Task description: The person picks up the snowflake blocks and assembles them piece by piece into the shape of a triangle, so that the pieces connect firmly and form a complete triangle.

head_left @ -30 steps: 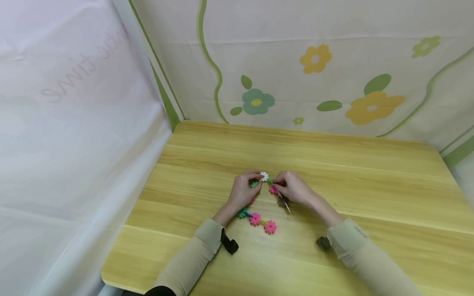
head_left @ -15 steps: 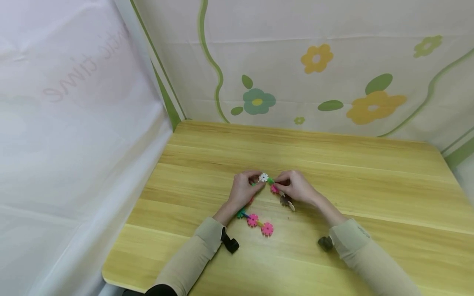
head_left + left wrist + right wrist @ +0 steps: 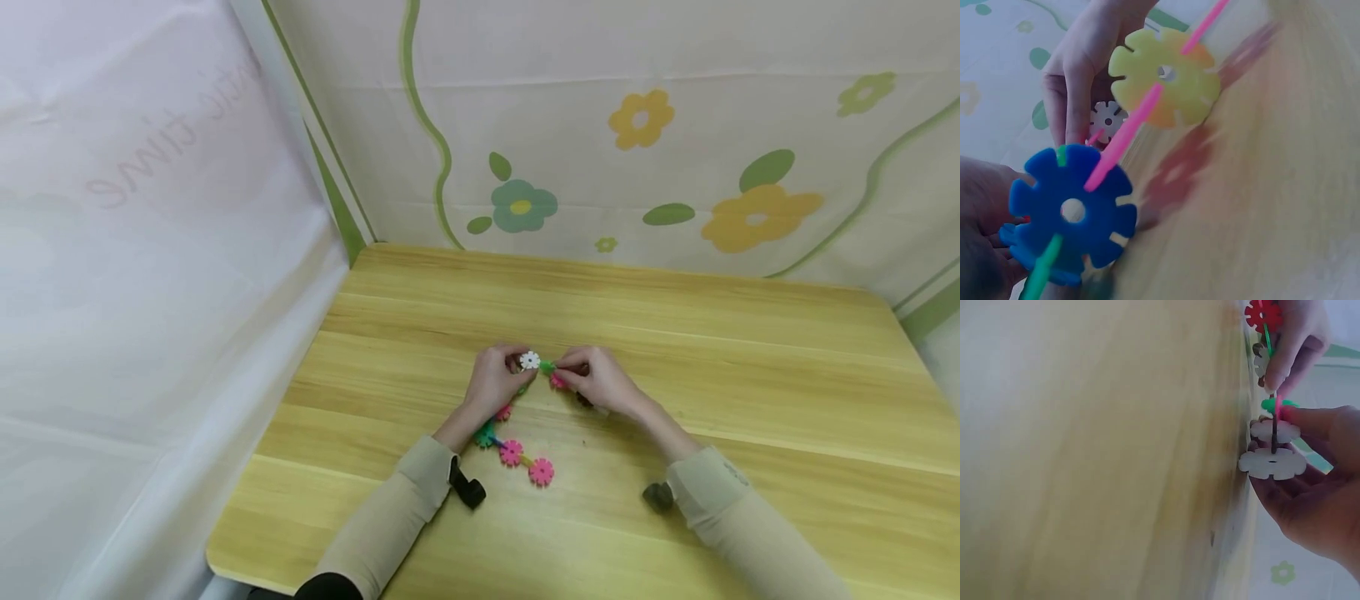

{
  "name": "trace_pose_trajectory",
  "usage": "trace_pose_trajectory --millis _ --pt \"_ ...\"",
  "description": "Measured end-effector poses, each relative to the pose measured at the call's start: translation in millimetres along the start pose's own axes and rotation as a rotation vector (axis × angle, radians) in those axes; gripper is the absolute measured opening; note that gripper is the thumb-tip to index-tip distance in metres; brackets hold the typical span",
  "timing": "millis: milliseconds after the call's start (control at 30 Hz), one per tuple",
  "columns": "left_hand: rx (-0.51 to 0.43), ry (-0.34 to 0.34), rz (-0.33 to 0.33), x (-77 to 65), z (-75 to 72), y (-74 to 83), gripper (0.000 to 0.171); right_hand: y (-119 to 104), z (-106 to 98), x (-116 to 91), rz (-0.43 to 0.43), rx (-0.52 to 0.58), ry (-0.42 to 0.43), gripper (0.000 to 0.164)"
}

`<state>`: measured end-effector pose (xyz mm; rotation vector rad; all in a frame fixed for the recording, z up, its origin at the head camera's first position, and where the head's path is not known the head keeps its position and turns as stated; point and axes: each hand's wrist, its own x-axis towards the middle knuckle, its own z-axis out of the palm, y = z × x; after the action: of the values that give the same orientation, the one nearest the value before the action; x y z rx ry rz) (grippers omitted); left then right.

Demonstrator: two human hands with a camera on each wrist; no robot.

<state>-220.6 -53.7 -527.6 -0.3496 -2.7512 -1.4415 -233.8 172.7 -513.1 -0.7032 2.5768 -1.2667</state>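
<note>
Notched plastic snowflake discs are slotted together into a chain. At its top, my left hand (image 3: pixel 491 383) pinches a white snowflake disc (image 3: pixel 529 360) between thumb and fingers. My right hand (image 3: pixel 603 383) pinches a green snowflake disc (image 3: pixel 547 367) beside it, with a pink disc (image 3: pixel 558 381) just under the fingers. Two pale discs (image 3: pixel 1272 464) hang by the right palm in the right wrist view. Below the left hand the chain runs through a teal disc (image 3: pixel 484 435) to a pink disc (image 3: pixel 541 472) at its end. Blue (image 3: pixel 1097 169) and yellow discs (image 3: pixel 1135 81) loom in the left wrist view.
Both hands work over the middle of a wood-grain table (image 3: pixel 735 375). White curtains with printed flowers (image 3: pixel 637 121) stand behind it and along the left. Black wrist-camera mounts (image 3: pixel 468 493) jut from the cuffs.
The white disc has shifted slightly left and its face shows more. The chain's lower end has swung a little toward the front. Discs beyond the right hand have mostly turned out of sight.
</note>
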Motion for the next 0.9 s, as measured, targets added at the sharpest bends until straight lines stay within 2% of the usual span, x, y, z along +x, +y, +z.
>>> trace_pose_trajectory --millis 133,333,433,633,900 --pt "-0.017 0.009 0.027 -0.1 -2.4 -0.5 0.032 3.3 -2.8 -0.6 0.079 0.076 0.013 0.02" --pt "-0.015 0.004 0.048 0.1 -3.0 -2.2 0.031 2.7 -5.4 -1.5 0.152 0.087 -0.006 0.027" --pt "-0.009 0.005 0.048 -0.3 -2.6 -2.3 0.031 1.8 -5.4 -1.3 0.129 0.064 -0.007 0.025" --pt "0.007 0.008 0.046 0.1 -1.9 -2.3 0.032 -3.4 1.7 -1.5 -0.013 -0.088 0.031 0.018" --pt "0.032 0.005 0.032 -0.8 -2.5 0.2 0.033 -15.8 10.6 -1.9 -0.09 -0.256 0.067 0.017"
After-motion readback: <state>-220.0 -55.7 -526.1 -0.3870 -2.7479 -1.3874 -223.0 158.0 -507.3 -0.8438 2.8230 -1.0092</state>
